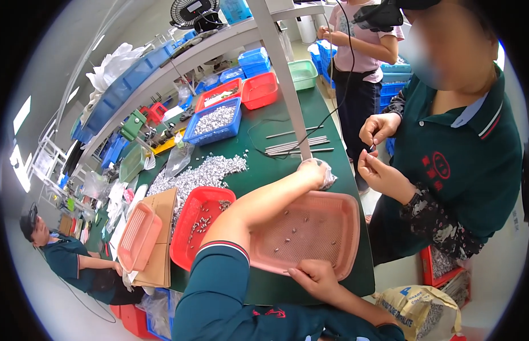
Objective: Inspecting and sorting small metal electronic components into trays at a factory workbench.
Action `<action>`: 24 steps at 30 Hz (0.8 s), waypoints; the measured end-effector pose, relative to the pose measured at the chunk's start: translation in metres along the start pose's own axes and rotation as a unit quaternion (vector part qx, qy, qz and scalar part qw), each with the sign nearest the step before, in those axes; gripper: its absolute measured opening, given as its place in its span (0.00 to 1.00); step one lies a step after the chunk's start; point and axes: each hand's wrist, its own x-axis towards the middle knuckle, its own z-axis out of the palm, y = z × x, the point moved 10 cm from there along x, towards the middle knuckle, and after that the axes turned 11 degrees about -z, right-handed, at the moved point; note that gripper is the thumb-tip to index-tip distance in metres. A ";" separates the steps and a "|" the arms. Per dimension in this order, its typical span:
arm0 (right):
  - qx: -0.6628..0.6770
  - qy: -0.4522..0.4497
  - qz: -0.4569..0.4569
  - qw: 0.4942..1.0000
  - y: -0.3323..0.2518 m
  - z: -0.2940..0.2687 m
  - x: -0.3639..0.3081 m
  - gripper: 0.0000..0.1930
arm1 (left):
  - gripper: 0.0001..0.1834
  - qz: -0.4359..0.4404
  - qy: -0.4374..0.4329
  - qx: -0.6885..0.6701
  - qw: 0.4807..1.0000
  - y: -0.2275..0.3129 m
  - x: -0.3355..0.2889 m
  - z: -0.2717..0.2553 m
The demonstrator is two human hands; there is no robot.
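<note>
My left arm reaches across a pink mesh-bottomed basket [348, 227] holding several small metal parts [288, 240]. At its far rim, my left hand [314, 170] is closed on a clear plastic bag [329, 178]; the bag's contents are hard to make out. Over the basket's near rim, my right hand [318, 278] has its fingers curled in a pinch, and what they hold, if anything, is too small to name. Left of the basket, partly behind my left arm, a red tray [185, 238] contains more small metal parts.
A pile of silvery parts [202, 173] lies on the green table [270, 187]. Beyond are a blue bin [214, 122] of parts and metal rods [298, 145]. A post [288, 85] rises beside the bag. At right, a co-worker's hands [381, 148] pinch a small piece.
</note>
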 end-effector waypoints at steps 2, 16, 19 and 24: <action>-0.016 0.006 -0.018 1.000 -0.003 -0.003 0.000 0.13 | 0.16 0.084 0.021 0.013 0.996 0.009 0.002 0.002; -0.042 0.041 0.005 0.998 -0.002 -0.008 0.000 0.12 | 0.13 0.106 0.031 -0.288 0.951 0.004 -0.006 -0.003; -0.049 0.033 0.013 0.998 0.001 -0.005 0.001 0.11 | 0.08 0.080 -0.077 -0.428 0.897 -0.013 0.016 0.033; -0.070 0.032 -0.009 0.997 -0.003 -0.009 0.005 0.11 | 0.05 -0.027 -0.415 -0.718 0.558 -0.021 -0.006 0.053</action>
